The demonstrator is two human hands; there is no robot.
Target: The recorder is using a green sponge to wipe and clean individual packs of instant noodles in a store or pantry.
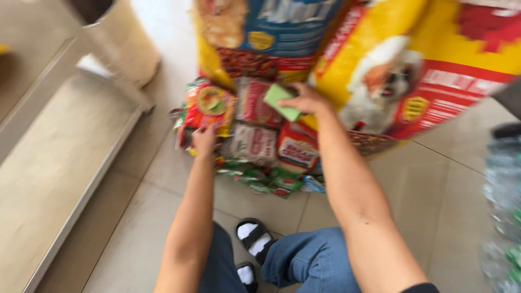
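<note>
My right hand [305,100] holds a small light-green pack [281,101] over a heap of colourful snack packets [255,144] on the tiled floor. At the heap's left side my left hand [203,139] rests on a red and yellow packet [209,108], fingers curled onto it. The picture is blurred by motion, so I cannot tell whether that hand grips the packet. My knees in blue jeans [309,260] and a black sandal with a white sock [253,237] show at the bottom.
Two big pet-food sacks stand behind the heap: a blue and yellow one [260,38] and a yellow and red one [434,65] with a dog picture. A low beige shelf [59,163] runs along the left. Plastic-wrapped bottles [504,206] stand at right.
</note>
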